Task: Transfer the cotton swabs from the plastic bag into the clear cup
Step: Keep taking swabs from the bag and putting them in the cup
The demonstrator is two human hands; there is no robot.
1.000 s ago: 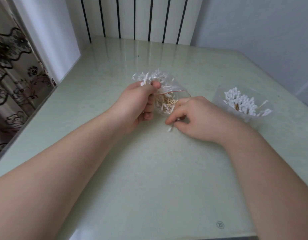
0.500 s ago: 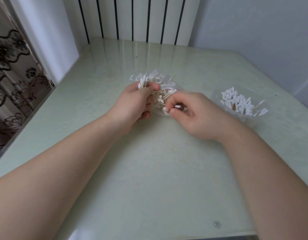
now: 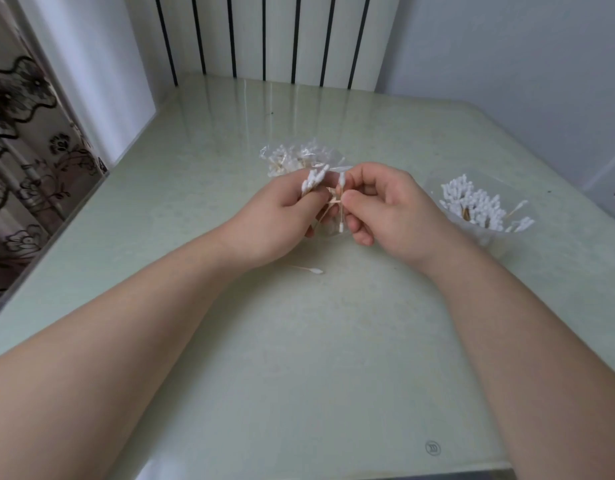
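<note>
Left of the clear cup (image 3: 482, 237), the left grip (image 3: 282, 216) clasps the plastic bag (image 3: 292, 159); the right grip (image 3: 392, 209) pinches one cotton swab (image 3: 341, 181) just beside it. Best draw it out straight, slowly (a stray swab (image 3: 309, 270) lies on the desk (image 3: 299, 358)).

open gap between right hand (image 3: 389, 209) and cup (image 3: 486, 237), loose swab (image 3: 308, 269) nearby

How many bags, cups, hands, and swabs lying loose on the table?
Plastic bag: 1
Clear cup: 1
Hands: 2 (left hand, right hand)
Loose swab on the table: 1
Total: 5
</note>
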